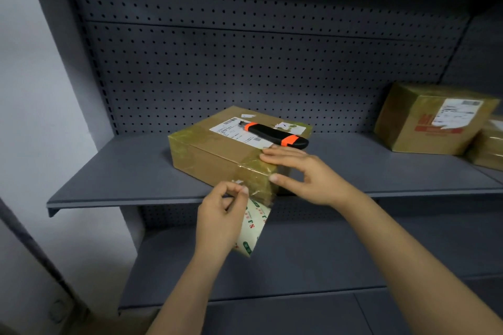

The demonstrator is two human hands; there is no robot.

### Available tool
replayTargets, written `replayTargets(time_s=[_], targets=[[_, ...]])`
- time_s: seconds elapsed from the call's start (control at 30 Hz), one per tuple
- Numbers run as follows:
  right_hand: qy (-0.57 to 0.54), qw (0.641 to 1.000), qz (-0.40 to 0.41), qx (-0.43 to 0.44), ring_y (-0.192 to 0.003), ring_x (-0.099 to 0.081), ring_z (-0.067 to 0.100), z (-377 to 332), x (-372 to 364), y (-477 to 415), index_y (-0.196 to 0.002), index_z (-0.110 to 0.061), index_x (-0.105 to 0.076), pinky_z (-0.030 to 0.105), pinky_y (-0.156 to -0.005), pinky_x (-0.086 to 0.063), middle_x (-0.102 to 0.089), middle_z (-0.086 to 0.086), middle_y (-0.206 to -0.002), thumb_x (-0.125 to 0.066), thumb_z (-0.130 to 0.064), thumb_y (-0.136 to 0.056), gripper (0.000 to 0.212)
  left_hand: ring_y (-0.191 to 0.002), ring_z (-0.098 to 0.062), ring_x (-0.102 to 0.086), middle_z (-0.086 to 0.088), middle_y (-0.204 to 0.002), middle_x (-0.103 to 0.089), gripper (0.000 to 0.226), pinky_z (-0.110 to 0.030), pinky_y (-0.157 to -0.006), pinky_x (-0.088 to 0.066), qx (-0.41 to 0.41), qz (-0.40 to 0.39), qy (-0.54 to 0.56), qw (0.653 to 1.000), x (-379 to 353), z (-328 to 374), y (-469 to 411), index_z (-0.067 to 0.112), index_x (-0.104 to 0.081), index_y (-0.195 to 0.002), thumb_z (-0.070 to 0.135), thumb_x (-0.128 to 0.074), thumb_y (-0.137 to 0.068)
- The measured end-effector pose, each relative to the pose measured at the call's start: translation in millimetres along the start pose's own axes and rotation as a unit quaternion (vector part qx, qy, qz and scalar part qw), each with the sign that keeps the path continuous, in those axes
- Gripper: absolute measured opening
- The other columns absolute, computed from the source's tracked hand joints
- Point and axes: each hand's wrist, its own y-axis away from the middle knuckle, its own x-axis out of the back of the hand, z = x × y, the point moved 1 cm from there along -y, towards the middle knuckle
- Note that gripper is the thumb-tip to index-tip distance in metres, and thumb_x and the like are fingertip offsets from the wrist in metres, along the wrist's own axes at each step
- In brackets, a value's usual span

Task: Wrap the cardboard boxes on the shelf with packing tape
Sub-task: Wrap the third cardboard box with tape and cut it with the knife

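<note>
A flat cardboard box (217, 152) with a white label lies on the grey shelf (122, 171), its right end banded in clear packing tape. My right hand (304, 174) presses that taped corner with straight fingers on top and the thumb on the front face. My left hand (220, 217) holds the tape roll (253, 228) just below the shelf edge, pinching the tape that runs up to the box. A black and orange utility knife (275, 134) rests on the box top.
Two more taped cardboard boxes, a taller one (430, 119) and a lower one (487, 147), sit at the shelf's right end. A perforated back panel (245, 62) closes the rear. A lower shelf (299, 261) lies beneath. A white wall (32, 90) stands left.
</note>
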Motion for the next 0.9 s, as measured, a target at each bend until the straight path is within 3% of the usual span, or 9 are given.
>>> replayTargets(time_s=[0.17,0.3,0.4,0.5,0.57,0.67,0.8,0.9], targets=[[0.032,0.999,0.037,0.024,-0.136,-0.036,0.002,-17.3,-24.3,-14.8,-0.134,-0.033,-0.058,0.04,-0.116,-0.028,-0.051,-0.016,-0.142,-0.059,-0.051,-0.091,0.047,-0.063,-0.04,-0.059,-0.012,-0.064,-0.067,0.015,-0.03,-0.053,-0.039,-0.005,0.012,-0.025,1.0,33.0,-3.2,-0.8,0.026,-0.062,-0.079,0.027,-0.063,-0.094],[0.066,0.995,0.066,0.031,-0.132,-0.038,0.009,-35.4,-48.4,-28.9,-0.133,-0.034,-0.059,0.033,-0.113,-0.023,-0.053,-0.014,-0.14,-0.049,-0.063,-0.087,0.055,-0.062,-0.026,-0.063,-0.008,-0.065,-0.069,0.013,-0.021,-0.046,-0.039,-0.004,0.047,-0.064,0.997,61.0,-1.0,2.1,0.025,-0.063,-0.081,0.026,-0.063,-0.094],[0.088,0.992,0.084,0.033,-0.127,-0.041,0.013,-47.6,-65.9,-39.9,-0.131,-0.033,-0.061,0.028,-0.107,-0.022,-0.055,-0.012,-0.137,-0.046,-0.065,-0.087,0.057,-0.059,-0.019,-0.066,-0.003,-0.064,-0.07,0.012,-0.028,-0.05,-0.045,0.009,0.075,-0.078,0.994,79.1,-3.8,3.7,0.026,-0.063,-0.081,0.027,-0.064,-0.093],[0.102,0.99,0.094,0.041,-0.123,-0.045,0.016,-56.4,-75.7,-50.3,-0.129,-0.03,-0.064,0.032,-0.105,-0.028,-0.059,-0.009,-0.131,-0.046,-0.065,-0.086,0.058,-0.056,-0.005,-0.065,0.003,-0.063,-0.069,0.016,-0.023,-0.049,-0.046,0.017,0.104,-0.082,0.991,89.9,-5.5,6.6,0.027,-0.061,-0.078,0.026,-0.066,-0.092],[0.09,0.991,0.086,0.039,-0.125,-0.044,0.017,-59.7,-76.4,-54.0,-0.13,-0.029,-0.063,0.037,-0.107,-0.029,-0.058,-0.008,-0.133,-0.051,-0.062,-0.088,0.054,-0.056,0.0,-0.063,0.006,-0.062,-0.068,0.016,-0.015,-0.044,-0.042,0.008,0.113,-0.101,0.988,93.5,-3.3,11.2,0.027,-0.061,-0.077,0.025,-0.066,-0.092],[0.013,0.993,0.099,0.057,-0.128,-0.045,0.013,-67.5,-75.4,-47.5,-0.129,-0.028,-0.063,0.034,-0.111,-0.03,-0.056,-0.011,-0.134,-0.059,-0.046,-0.093,0.04,-0.056,-0.003,-0.063,0.007,-0.057,-0.067,0.016,-0.022,-0.048,-0.043,-0.015,0.113,-0.118,0.986,96.8,-0.3,20.9,0.026,-0.06,-0.078,0.024,-0.066,-0.093],[-0.116,0.984,0.108,0.084,-0.105,-0.059,0.004,-88.6,-80.8,-24.0,-0.108,-0.02,-0.072,0.019,-0.091,-0.045,-0.065,-0.011,-0.106,-0.065,-0.038,-0.089,0.027,-0.059,-0.011,-0.064,0.006,-0.058,-0.068,0.014,-0.035,-0.055,-0.048,-0.043,0.099,-0.126,0.986,95.3,3.3,32.8,0.027,-0.061,-0.08,0.025,-0.066,-0.093],[-0.118,0.988,0.068,0.07,-0.086,-0.061,0.006,-93.9,-88.6,-14.7,-0.094,-0.018,-0.07,0.02,-0.073,-0.049,-0.063,-0.01,-0.09,-0.073,-0.028,-0.085,0.014,-0.061,-0.004,-0.065,0.011,-0.064,-0.07,0.014,-0.029,-0.056,-0.049,-0.056,0.093,-0.145,0.983,91.2,4.2,37.2,0.031,-0.06,-0.081,0.025,-0.066,-0.092]])
